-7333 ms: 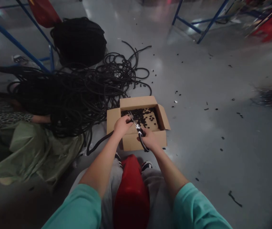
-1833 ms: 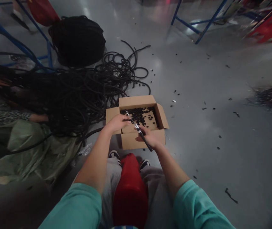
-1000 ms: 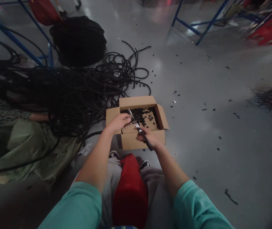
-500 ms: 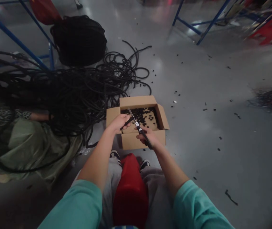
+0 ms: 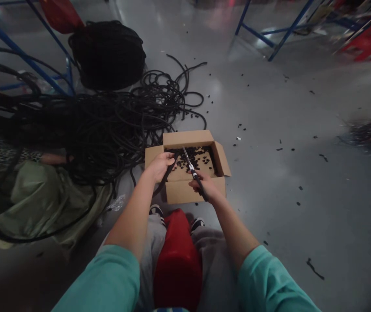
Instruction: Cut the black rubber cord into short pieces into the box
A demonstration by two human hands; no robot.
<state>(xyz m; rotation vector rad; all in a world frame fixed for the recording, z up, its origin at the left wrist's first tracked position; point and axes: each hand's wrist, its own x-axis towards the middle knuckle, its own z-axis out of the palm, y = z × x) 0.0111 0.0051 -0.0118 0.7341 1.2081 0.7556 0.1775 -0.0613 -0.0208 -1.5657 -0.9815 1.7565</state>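
Over the left side of an open cardboard box (image 5: 188, 138), my left hand (image 5: 161, 166) is closed on a black rubber hose or cord (image 5: 169, 170), which trails down past the box's near left corner. My right hand (image 5: 205, 186) grips a pair of scissors (image 5: 194, 171) by the dark handles, over the box's near edge. The thin metal blades point up and away, to the right of the cord and apart from it. Inside the box lie many short black cut pieces (image 5: 205, 159).
A big tangle of black cord (image 5: 107, 117) covers the floor at left, by a dark coil (image 5: 109, 56) and blue metal legs (image 5: 286, 32). Another person's arm (image 5: 53, 158) reaches in at the left. Black scraps (image 5: 315, 269) dot the grey floor. Something red (image 5: 178, 260) is between my legs.
My left hand has drawn back slightly to the left, with more cord showing below it. The scissors have moved a little right, away from the cord. Loose cord at far left has shifted.
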